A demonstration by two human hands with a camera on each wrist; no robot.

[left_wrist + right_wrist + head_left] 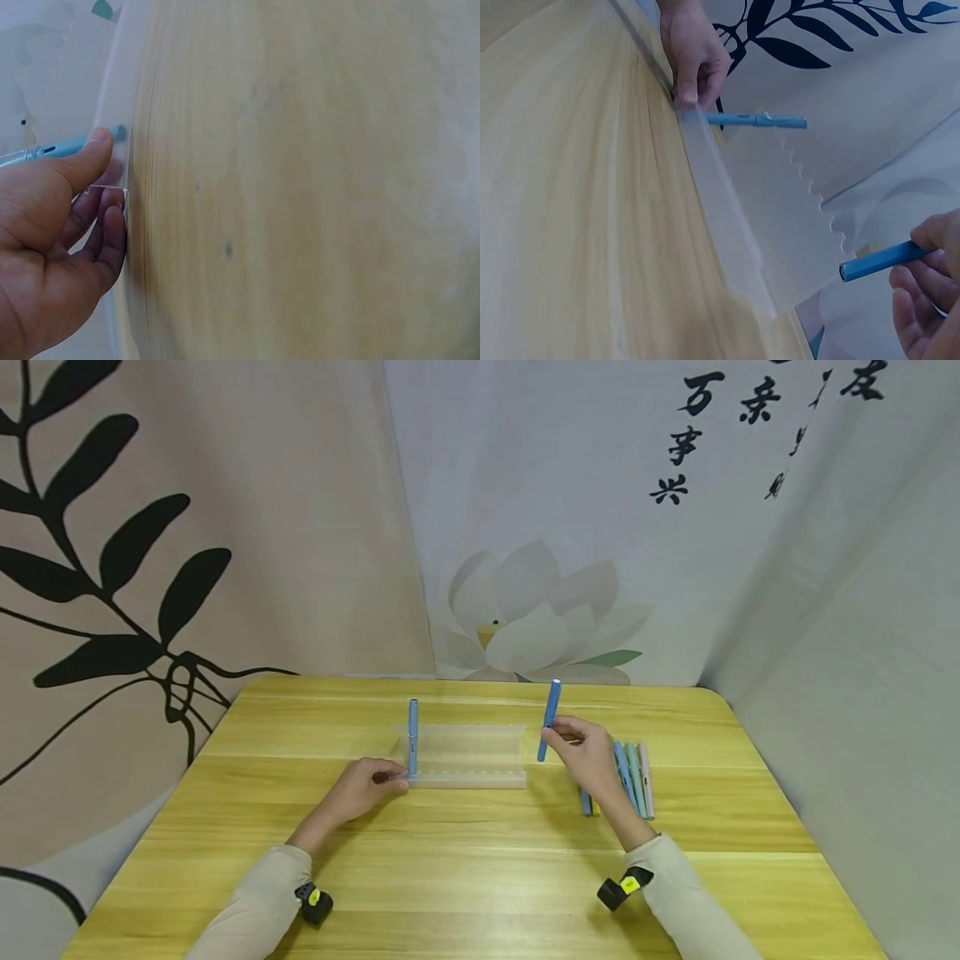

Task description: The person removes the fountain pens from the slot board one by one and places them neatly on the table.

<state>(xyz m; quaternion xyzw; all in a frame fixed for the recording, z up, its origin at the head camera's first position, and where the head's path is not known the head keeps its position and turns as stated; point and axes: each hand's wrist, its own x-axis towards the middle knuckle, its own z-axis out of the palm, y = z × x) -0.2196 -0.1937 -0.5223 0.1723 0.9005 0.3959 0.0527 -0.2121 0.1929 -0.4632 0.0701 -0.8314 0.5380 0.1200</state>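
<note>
A translucent plastic pen rack (472,781) with a scalloped edge stands on the table. My left hand (367,787) pinches its left end, thumb on the front face and fingers round the end. Just beside that thumb a light blue pen (413,727) stands upright in the rack's leftmost place. To the right of the rack, my right hand (588,753) holds a darker blue pen (553,702) between thumb and fingers, raised and nearly upright with a slight tilt. In the right wrist view the lower end of this blue pen (877,262) sticks out past the fingertips.
Several pens in blue, green and pale grey (634,777) lie side by side at the right, partly hidden behind my right hand and wrist. The wooden table (465,877) ends at the back against a printed curtain (337,527).
</note>
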